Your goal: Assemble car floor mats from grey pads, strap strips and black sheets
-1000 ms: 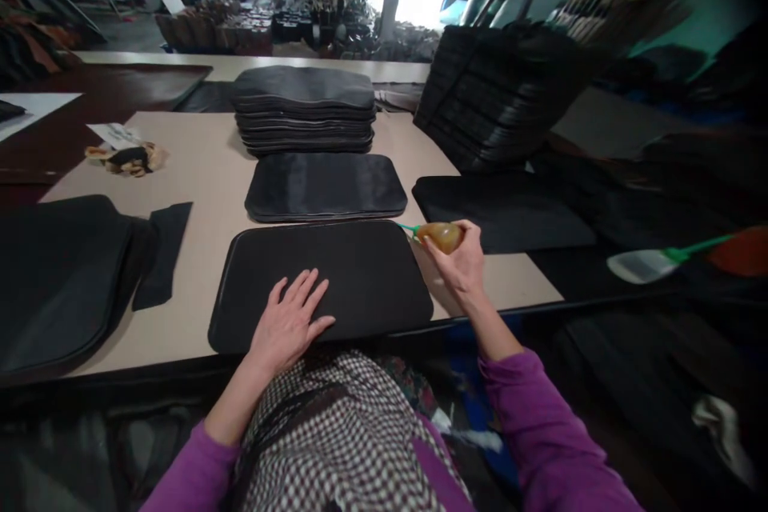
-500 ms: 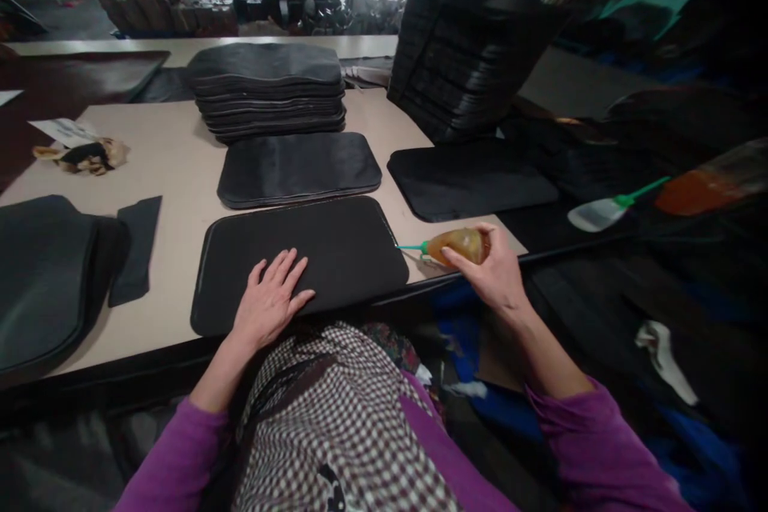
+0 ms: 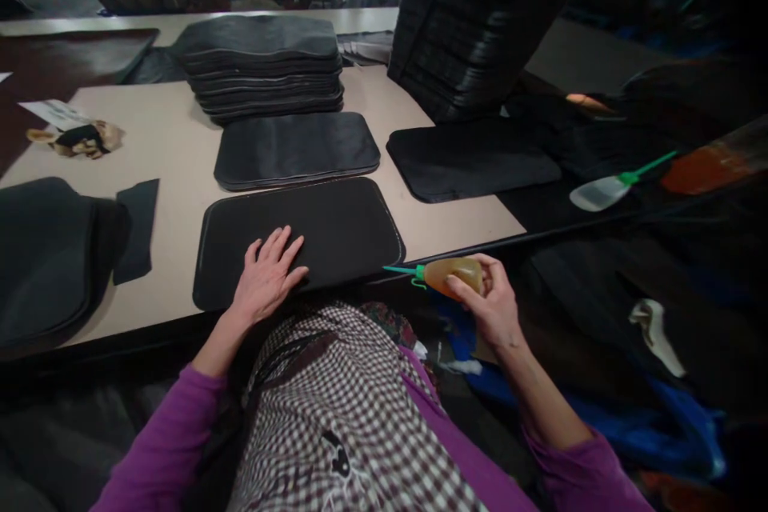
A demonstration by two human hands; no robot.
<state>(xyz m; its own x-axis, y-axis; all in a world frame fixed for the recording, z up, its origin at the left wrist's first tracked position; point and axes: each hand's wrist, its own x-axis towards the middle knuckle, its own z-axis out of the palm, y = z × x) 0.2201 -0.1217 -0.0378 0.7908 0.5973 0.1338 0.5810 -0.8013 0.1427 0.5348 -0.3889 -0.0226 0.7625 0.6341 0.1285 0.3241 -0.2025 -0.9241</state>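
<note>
A black rounded panel (image 3: pixel 336 216) lies flat at the near edge of the table, a thin shiny line running along its border. My left hand (image 3: pixel 268 276) rests on its lower left part, palm down with the fingers spread. My right hand (image 3: pixel 495 300) is wrapped round a squeeze bottle (image 3: pixel 450 276) of amber liquid with a green nozzle. The bottle lies sideways, its nozzle tip pointing left at the panel's near right corner. Whether the tip touches the panel I cannot tell.
Behind the panel are a low black stack (image 3: pixel 297 148) and a taller stack (image 3: pixel 264 68). Another panel (image 3: pixel 471 160) lies right, below a high pile (image 3: pixel 462 32). Black pieces (image 3: pixel 42 256) lie left. A white bottle (image 3: pixel 600 194) and an orange container (image 3: pixel 702 170) are far right.
My right hand has brought the bottle down and slightly left, so the nozzle has gone from the panel's right side round to its near edge. My left hand stays on the panel.
</note>
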